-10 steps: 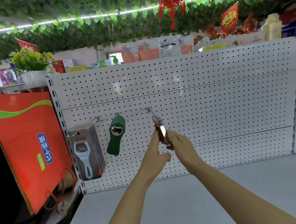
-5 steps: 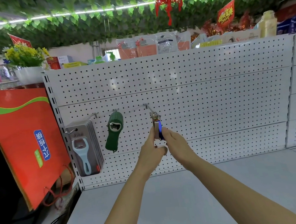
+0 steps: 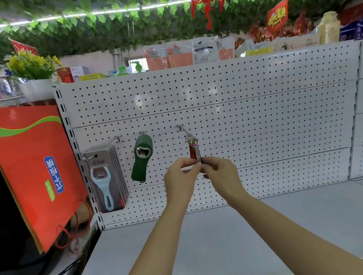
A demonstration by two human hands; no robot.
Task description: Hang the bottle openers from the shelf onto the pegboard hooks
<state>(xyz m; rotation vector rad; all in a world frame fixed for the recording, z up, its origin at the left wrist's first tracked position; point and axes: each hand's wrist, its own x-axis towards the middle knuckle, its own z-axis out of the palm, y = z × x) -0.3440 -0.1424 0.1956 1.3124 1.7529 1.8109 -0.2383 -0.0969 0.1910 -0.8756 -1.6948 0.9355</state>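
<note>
Pegboard (image 3: pixel 251 117) matt white perforated metal; red opener (image 3: pixel 194 150) glossy with shiny metal rings; shelf (image 3: pixel 230 239) smooth grey.

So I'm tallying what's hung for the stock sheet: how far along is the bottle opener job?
Done: carded blue openers fill the leftmost hook and a green opener hangs on the next. In hand: the left hand and right hand pinch the bottom of the red opener, its key rings at the third hook. Left: letting go; the visible shelf holds no more openers.
</note>
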